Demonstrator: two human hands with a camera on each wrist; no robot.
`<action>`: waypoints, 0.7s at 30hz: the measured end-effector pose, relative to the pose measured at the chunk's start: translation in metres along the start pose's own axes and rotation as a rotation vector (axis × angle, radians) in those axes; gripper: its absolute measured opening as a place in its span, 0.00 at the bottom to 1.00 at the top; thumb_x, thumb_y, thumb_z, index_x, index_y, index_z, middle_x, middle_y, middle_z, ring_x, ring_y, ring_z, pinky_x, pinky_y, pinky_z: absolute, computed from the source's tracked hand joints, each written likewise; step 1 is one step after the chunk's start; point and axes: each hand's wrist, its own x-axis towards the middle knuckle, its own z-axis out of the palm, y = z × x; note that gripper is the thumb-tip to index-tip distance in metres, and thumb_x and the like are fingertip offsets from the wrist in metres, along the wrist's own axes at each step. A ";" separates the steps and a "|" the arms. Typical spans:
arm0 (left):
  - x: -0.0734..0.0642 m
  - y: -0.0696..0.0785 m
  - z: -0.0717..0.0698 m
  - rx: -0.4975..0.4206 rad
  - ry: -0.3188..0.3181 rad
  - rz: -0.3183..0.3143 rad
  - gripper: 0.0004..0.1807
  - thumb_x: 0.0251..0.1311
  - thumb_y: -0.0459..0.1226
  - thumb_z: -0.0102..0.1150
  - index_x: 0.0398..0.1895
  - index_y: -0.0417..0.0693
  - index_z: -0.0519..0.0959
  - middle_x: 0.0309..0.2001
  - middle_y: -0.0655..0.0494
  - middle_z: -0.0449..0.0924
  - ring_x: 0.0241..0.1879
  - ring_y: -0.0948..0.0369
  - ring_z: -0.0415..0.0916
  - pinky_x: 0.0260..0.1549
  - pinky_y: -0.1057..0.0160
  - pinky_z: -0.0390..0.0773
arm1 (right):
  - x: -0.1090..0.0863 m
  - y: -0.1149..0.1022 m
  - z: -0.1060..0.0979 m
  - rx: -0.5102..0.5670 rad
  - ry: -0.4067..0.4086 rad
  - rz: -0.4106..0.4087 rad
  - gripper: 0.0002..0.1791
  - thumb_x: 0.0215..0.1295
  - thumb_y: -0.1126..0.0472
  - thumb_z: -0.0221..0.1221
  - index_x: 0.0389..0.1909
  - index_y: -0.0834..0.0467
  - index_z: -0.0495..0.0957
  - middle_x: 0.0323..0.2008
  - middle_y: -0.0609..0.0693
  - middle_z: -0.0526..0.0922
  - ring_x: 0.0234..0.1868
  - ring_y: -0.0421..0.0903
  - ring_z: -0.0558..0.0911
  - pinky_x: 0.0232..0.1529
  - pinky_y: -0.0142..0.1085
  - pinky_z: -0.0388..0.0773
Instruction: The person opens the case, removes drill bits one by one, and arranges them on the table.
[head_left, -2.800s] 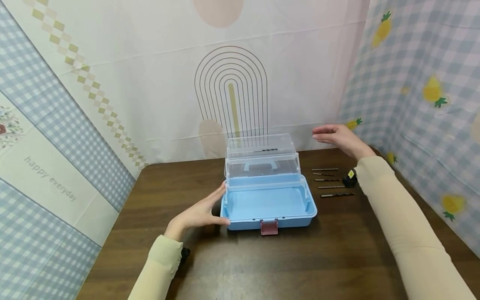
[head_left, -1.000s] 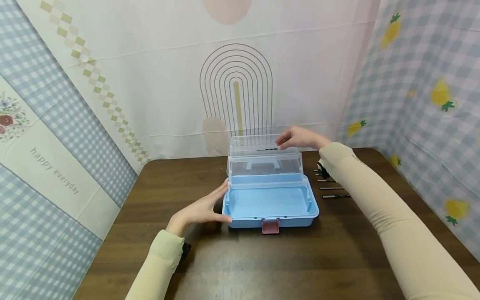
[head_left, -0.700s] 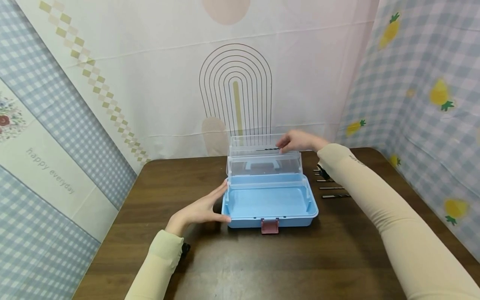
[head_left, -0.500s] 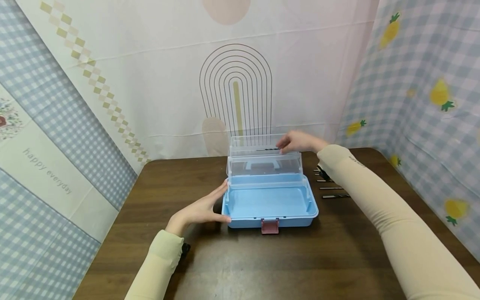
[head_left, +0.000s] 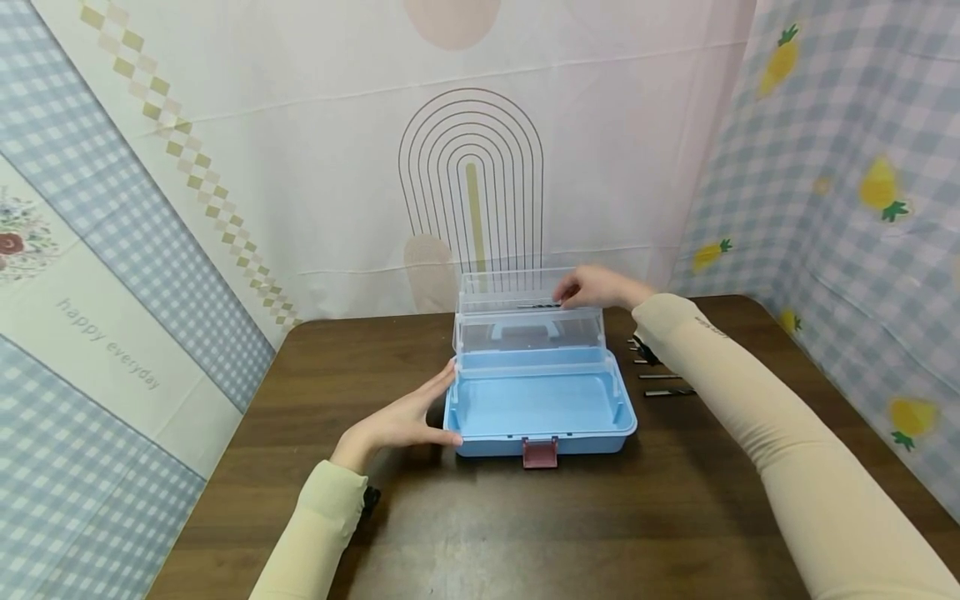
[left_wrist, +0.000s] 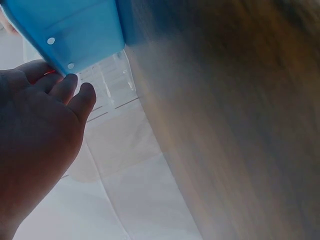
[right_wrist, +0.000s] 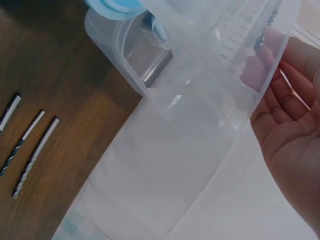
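Note:
A light-blue toolbox (head_left: pixel 540 408) stands open, with clear tiered trays (head_left: pixel 525 329) raised at its back. My left hand (head_left: pixel 401 421) rests along its left side, thumb at the front corner; in the left wrist view its fingertips touch the blue wall (left_wrist: pixel 85 35). My right hand (head_left: pixel 596 287) reaches into the upper clear tray and pinches the right end of a dark twist drill bit (head_left: pixel 536 306). Through the clear plastic in the right wrist view, my right fingertips (right_wrist: pixel 257 70) show close to that bit (right_wrist: pixel 272 17); part of it is covered.
Several drill bits (head_left: pixel 667 392) lie in a column on the brown wooden table (head_left: pixel 487 533), right of the box, partly behind my right sleeve. A mauve latch (head_left: pixel 540 453) hangs at the box front. Printed cloths (head_left: pixel 322 167) hang behind and beside the table.
My right hand came in from the right, over the loose bits, to the upper tray. The drill bit there has since shifted slightly down with the fingers. My left hand stays on the box.

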 end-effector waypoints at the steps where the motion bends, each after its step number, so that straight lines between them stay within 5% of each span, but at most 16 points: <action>1: 0.000 0.000 0.000 0.001 0.000 0.000 0.64 0.53 0.60 0.71 0.82 0.63 0.36 0.80 0.72 0.26 0.78 0.65 0.33 0.73 0.49 0.49 | 0.000 0.000 0.000 -0.005 0.003 -0.007 0.13 0.68 0.68 0.61 0.51 0.67 0.83 0.46 0.58 0.86 0.48 0.53 0.83 0.53 0.47 0.78; 8: 0.002 0.000 0.000 -0.006 0.004 0.002 0.64 0.53 0.61 0.71 0.82 0.64 0.36 0.80 0.74 0.26 0.78 0.65 0.33 0.73 0.48 0.49 | 0.001 0.000 0.002 -0.058 0.038 -0.051 0.07 0.68 0.69 0.60 0.41 0.63 0.86 0.39 0.53 0.87 0.42 0.50 0.84 0.48 0.46 0.79; 21: -0.002 0.000 0.001 -0.003 0.001 -0.004 0.63 0.54 0.60 0.71 0.82 0.64 0.36 0.80 0.71 0.27 0.78 0.64 0.33 0.73 0.48 0.50 | 0.001 -0.002 0.008 -0.050 0.046 -0.060 0.06 0.70 0.69 0.59 0.38 0.62 0.85 0.36 0.51 0.87 0.40 0.48 0.83 0.46 0.44 0.80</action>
